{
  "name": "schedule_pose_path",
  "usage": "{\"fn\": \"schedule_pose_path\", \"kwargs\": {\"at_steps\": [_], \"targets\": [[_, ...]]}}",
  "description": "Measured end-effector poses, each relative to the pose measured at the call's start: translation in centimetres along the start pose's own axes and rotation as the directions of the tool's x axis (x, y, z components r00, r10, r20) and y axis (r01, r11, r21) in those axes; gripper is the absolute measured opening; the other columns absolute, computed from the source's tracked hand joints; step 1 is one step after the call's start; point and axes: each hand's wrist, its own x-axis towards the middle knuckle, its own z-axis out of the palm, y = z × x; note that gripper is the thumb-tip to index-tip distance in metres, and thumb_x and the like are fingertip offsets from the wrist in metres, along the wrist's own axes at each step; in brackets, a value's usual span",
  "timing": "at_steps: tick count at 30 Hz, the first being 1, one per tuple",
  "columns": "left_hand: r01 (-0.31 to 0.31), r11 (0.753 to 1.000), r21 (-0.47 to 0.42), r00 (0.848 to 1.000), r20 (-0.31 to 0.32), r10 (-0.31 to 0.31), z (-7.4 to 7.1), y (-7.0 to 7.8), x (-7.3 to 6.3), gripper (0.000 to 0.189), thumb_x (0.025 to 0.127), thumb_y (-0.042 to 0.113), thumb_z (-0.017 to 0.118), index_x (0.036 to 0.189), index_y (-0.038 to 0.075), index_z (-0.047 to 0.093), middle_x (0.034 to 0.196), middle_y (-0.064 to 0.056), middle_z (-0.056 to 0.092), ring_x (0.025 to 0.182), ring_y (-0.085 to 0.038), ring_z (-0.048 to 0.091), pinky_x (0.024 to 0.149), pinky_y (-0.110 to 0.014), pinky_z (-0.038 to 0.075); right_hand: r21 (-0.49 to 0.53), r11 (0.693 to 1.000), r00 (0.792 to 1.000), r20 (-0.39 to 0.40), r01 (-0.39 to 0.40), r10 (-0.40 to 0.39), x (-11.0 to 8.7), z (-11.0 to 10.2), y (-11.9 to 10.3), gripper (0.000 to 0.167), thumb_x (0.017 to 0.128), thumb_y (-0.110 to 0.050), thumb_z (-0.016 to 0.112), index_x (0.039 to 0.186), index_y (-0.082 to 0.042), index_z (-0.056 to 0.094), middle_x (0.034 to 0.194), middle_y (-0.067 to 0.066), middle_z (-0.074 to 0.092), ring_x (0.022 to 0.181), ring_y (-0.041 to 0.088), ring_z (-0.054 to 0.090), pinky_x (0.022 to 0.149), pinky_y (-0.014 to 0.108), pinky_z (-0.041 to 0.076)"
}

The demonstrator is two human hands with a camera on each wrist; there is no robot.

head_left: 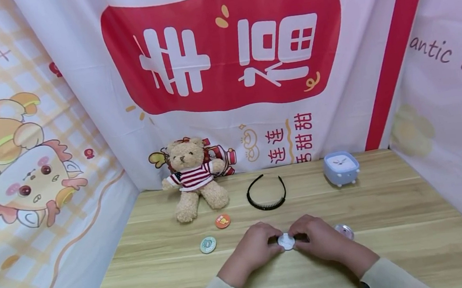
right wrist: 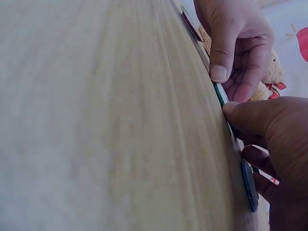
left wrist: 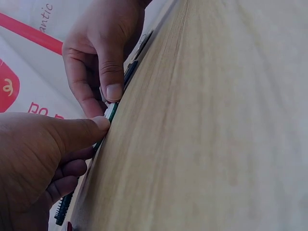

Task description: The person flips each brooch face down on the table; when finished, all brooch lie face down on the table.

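A small, round, whitish badge (head_left: 286,241) lies low at the table's front middle, between both hands. In the right wrist view its thin green edge (right wrist: 221,94) shows close to the wood. My left hand (head_left: 256,248) pinches the badge's left side with thumb and fingers. On the opposite side, my right hand (head_left: 316,239) pinches it likewise. Another round, pale pinkish disc (head_left: 344,232) is beside the right hand, partly hidden by it. To the left of the left hand lie a teal round badge (head_left: 208,245) and an orange one (head_left: 222,221).
A teddy bear (head_left: 192,177) in a striped shirt sits against the back cloth. Behind the hands lies a black toothed headband (head_left: 267,206). A blue box-shaped item (head_left: 341,168) stands at the back right. Printed cloths surround the wooden table (head_left: 156,276).
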Motion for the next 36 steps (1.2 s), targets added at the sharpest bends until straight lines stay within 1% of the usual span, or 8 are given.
{"fn": "schedule_pose_path", "kwargs": {"at_steps": [4, 8, 13, 19, 25, 28, 32, 36], "targets": [[-0.001, 1.0, 0.018, 1.0, 0.003, 0.001, 0.0, 0.1, 0.0, 0.032, 0.092, 0.03, 0.09, 0.122, 0.02, 0.083, 0.113, 0.01, 0.081, 0.11, -0.008, 0.07, 0.103, -0.028, 0.057, -0.012, 1.0, 1.0, 0.0, 0.017, -0.017, 0.0, 0.0, 0.1, 0.019, 0.095, -0.021, 0.086, 0.113, -0.024, 0.082, 0.117, -0.013, 0.078, 0.115, 0.012, 0.068, 0.102, 0.041, 0.061], [0.002, 1.0, 0.025, 1.0, 0.007, -0.002, 0.0, 0.1, 0.0, 0.033, 0.092, 0.03, 0.09, 0.122, 0.02, 0.083, 0.114, 0.009, 0.081, 0.11, -0.008, 0.07, 0.103, -0.029, 0.057, -0.018, 1.0, 1.0, 0.005, 0.01, -0.009, 0.0, 0.0, 0.1, 0.019, 0.095, -0.022, 0.086, 0.113, -0.024, 0.082, 0.117, -0.013, 0.077, 0.116, 0.013, 0.068, 0.102, 0.042, 0.061], [0.038, 0.999, -0.016, 0.999, 0.005, -0.038, -0.5, -0.3, -0.6, 0.039, 0.09, 0.034, 0.09, 0.124, 0.019, 0.081, 0.119, 0.008, 0.08, 0.116, -0.011, 0.069, 0.107, -0.032, 0.057, -0.017, 1.0, 1.0, 0.021, -0.02, 0.021, 0.1, -0.1, 0.0, 0.019, 0.095, -0.023, 0.086, 0.114, -0.025, 0.081, 0.117, -0.013, 0.076, 0.117, 0.014, 0.068, 0.104, 0.044, 0.06], [0.096, 0.995, -0.039, 0.995, -0.025, -0.097, -2.3, -1.8, -2.5, 0.051, 0.089, 0.04, 0.09, 0.133, 0.017, 0.075, 0.13, 0.003, 0.075, 0.122, -0.015, 0.067, 0.111, -0.037, 0.056, -0.005, 0.999, 0.998, 0.04, -0.044, 0.044, 0.2, -0.3, -0.1, 0.021, 0.096, -0.022, 0.085, 0.116, -0.025, 0.08, 0.12, -0.011, 0.076, 0.12, 0.016, 0.067, 0.108, 0.048, 0.059], [0.139, 0.989, -0.047, 0.99, -0.022, -0.141, -4.3, -3.3, -4.6, 0.056, 0.088, 0.039, 0.092, 0.134, 0.014, 0.073, 0.134, 0.0, 0.073, 0.128, -0.02, 0.066, 0.114, -0.043, 0.054, 0.009, 0.997, 0.997, 0.025, -0.075, 0.075, 0.0, -0.5, 0.1, 0.022, 0.093, -0.022, 0.087, 0.114, -0.026, 0.08, 0.121, -0.009, 0.075, 0.122, 0.019, 0.068, 0.109, 0.05, 0.058], [0.144, 0.989, -0.026, 0.989, -0.011, -0.145, -4.7, -4.0, -5.6, 0.055, 0.087, 0.04, 0.092, 0.131, 0.013, 0.074, 0.132, -0.001, 0.074, 0.128, -0.023, 0.066, 0.116, -0.045, 0.053, 0.018, 0.996, 0.996, 0.023, -0.083, 0.083, -0.1, -0.5, 0.2, 0.023, 0.093, -0.022, 0.087, 0.114, -0.026, 0.08, 0.122, -0.009, 0.075, 0.123, 0.02, 0.068, 0.109, 0.051, 0.058], [0.157, 0.988, 0.005, 0.988, 0.001, -0.158, -4.9, -4.8, -6.7, 0.051, 0.085, 0.041, 0.094, 0.126, 0.015, 0.076, 0.126, 0.001, 0.075, 0.126, -0.021, 0.066, 0.115, -0.045, 0.053, 0.021, 0.997, 0.997, 0.028, -0.068, 0.067, 0.0, -0.4, 0.1, 0.023, 0.094, -0.022, 0.087, 0.115, -0.026, 0.079, 0.122, -0.009, 0.076, 0.123, 0.019, 0.068, 0.109, 0.05, 0.058], [0.157, 0.988, 0.003, 0.987, 0.013, -0.157, -5.1, -5.3, -7.2, 0.045, 0.085, 0.041, 0.094, 0.12, 0.019, 0.078, 0.12, 0.006, 0.077, 0.119, -0.018, 0.068, 0.11, -0.045, 0.056, 0.022, 0.998, 0.998, 0.024, -0.057, 0.057, 0.0, -0.3, -0.1, 0.023, 0.094, -0.022, 0.087, 0.115, -0.026, 0.079, 0.122, -0.01, 0.076, 0.122, 0.019, 0.068, 0.109, 0.05, 0.058]]}}
